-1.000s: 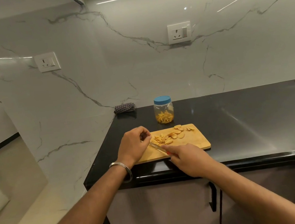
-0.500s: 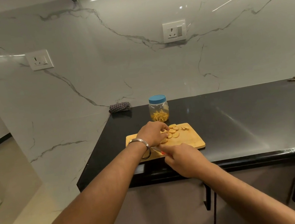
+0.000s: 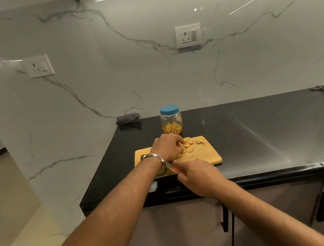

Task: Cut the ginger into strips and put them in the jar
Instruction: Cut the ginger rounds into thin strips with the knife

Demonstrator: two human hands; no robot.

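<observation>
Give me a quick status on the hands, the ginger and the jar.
Left hand on the ginger slices on the board. Right hand grips the knife. Jar behind the board, lid on, strips inside. Nothing in the way.

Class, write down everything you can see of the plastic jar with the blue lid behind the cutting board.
The clear plastic jar with a blue screw lid stands upright on the black glossy countertop, just behind the far edge of the light wooden cutting board. Its lid is on. The body is rounded and see-through; a small heap of yellow ginger strips fills roughly its lower third. Neither hand touches it.
</observation>
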